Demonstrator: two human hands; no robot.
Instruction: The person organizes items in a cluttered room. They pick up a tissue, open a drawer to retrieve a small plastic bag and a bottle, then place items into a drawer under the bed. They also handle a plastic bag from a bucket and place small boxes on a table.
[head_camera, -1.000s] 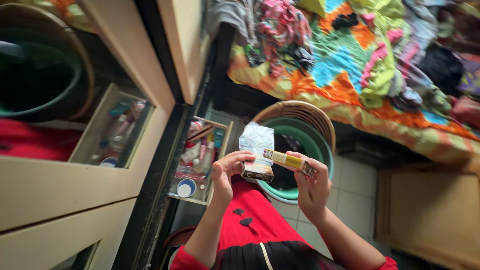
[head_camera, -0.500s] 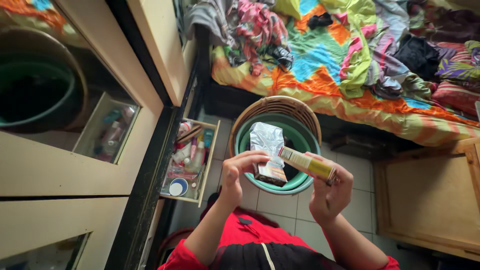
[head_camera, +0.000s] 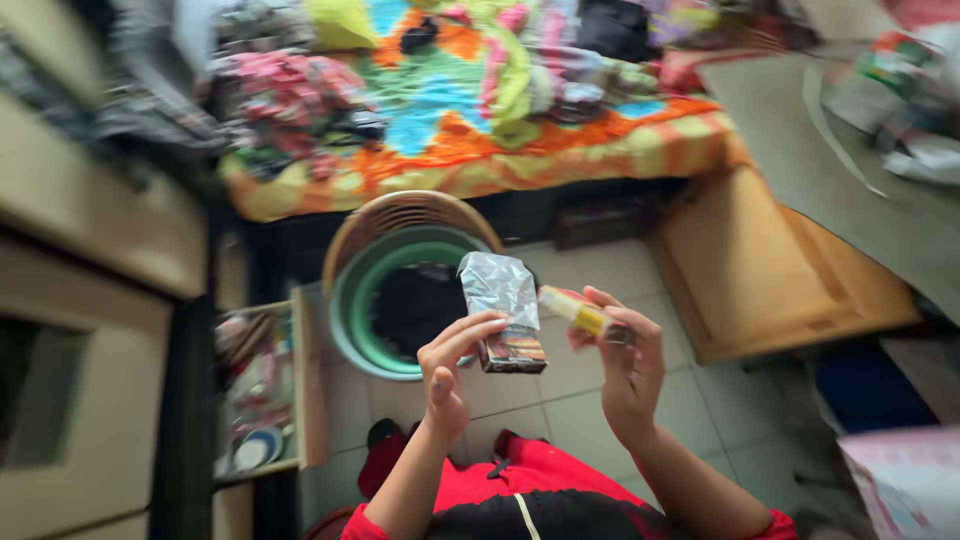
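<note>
Here, your left hand (head_camera: 447, 370) gripped a small packet (head_camera: 505, 312) with a crinkled silver foil top and a dark printed base, fingers curled round its lower part, thumb below. Your right hand (head_camera: 625, 365) was closed on a slim yellow tube-shaped carton (head_camera: 577, 311), pinched between fingertips and thumb and angled up toward the packet; its near end lay just beside the foil, though contact could not be confirmed through the blur. Both items were held above the tiled floor (head_camera: 590, 400), in front of your red garment (head_camera: 520, 485). Behind the packet stood a green tub (head_camera: 352, 310) set inside a woven basket (head_camera: 400, 208). To the left, an open wooden drawer (head_camera: 305, 375) held assorted small bottles. A bed with a patchwork cover (head_camera: 470, 150) lay beyond the basket.
</note>
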